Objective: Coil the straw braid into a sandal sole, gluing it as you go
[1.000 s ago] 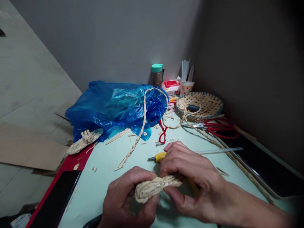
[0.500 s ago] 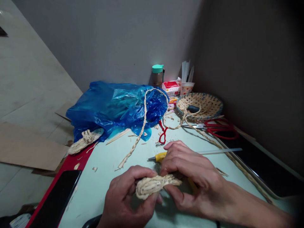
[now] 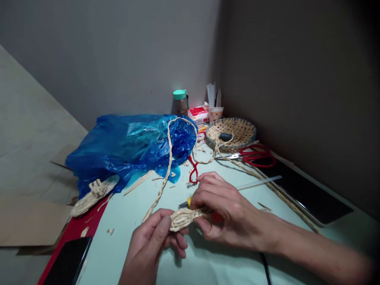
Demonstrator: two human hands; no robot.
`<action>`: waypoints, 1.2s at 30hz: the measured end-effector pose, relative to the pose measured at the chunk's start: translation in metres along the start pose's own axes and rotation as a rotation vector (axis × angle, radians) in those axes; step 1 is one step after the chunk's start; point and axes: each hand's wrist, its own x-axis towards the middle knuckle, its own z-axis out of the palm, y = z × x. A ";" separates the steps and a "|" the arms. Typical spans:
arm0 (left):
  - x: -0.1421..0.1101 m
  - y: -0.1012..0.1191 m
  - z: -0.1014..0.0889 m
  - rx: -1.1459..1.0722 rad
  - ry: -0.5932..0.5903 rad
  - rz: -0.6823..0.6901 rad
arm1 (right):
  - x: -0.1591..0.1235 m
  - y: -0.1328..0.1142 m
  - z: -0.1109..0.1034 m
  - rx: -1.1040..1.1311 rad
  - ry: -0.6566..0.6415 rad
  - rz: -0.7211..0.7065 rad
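Between my two hands is a coiled piece of braided straw (image 3: 183,220), pale and narrow, held low over the table. My left hand (image 3: 154,241) grips its left end with the thumb on top and the fingers beneath. At the other end, my right hand (image 3: 228,213) pinches the straw between thumb and fingers. Just behind the right fingers lies a glue gun (image 3: 189,203), yellow with a dark nozzle; the right hand hides most of it. A long straw braid (image 3: 169,166) loops across the table beyond the left hand.
A blue plastic bag (image 3: 127,146) lies at the back left, near a sandal-shaped straw piece (image 3: 95,194). Red-handled scissors (image 3: 258,156) and a woven basket (image 3: 237,132) are at the right. A glue stick (image 3: 261,182), phone (image 3: 69,261) and dark tablet (image 3: 303,194) lie around.
The view has swung to the right. My left hand's thumb has shifted onto the left end of the coiled straw, and its lower fingers have loosened. The right hand keeps its pinch.
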 end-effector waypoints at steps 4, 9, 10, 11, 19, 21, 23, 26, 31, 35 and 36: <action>0.000 -0.002 0.001 -0.078 -0.019 -0.051 | -0.001 -0.003 0.000 0.010 -0.022 -0.012; 0.003 -0.003 -0.004 -0.164 -0.104 -0.083 | -0.001 -0.006 -0.001 0.003 -0.043 -0.003; 0.003 -0.003 -0.005 -0.174 -0.106 -0.086 | -0.001 -0.005 -0.001 -0.002 -0.041 -0.007; 0.003 -0.003 -0.005 -0.181 -0.105 -0.088 | -0.002 -0.005 -0.001 -0.007 -0.039 -0.012; 0.002 -0.005 -0.001 -0.134 -0.142 -0.065 | 0.000 -0.005 0.002 -0.123 -0.083 -0.052; 0.003 -0.006 0.000 -0.112 -0.109 -0.069 | 0.000 -0.007 0.004 -0.116 -0.103 -0.055; 0.004 -0.007 0.000 -0.094 -0.085 -0.068 | 0.000 -0.008 0.005 -0.102 -0.116 -0.054; 0.005 -0.010 0.000 -0.096 -0.084 -0.063 | -0.003 -0.009 0.006 -0.080 -0.135 -0.051; 0.004 -0.007 0.004 -0.156 -0.036 -0.049 | -0.005 -0.011 0.006 0.004 -0.148 -0.019; 0.003 -0.006 0.006 -0.177 0.002 -0.024 | -0.003 -0.014 0.003 0.057 -0.175 0.011; 0.004 -0.006 0.007 -0.187 0.006 -0.020 | -0.002 -0.015 0.002 0.056 -0.181 0.011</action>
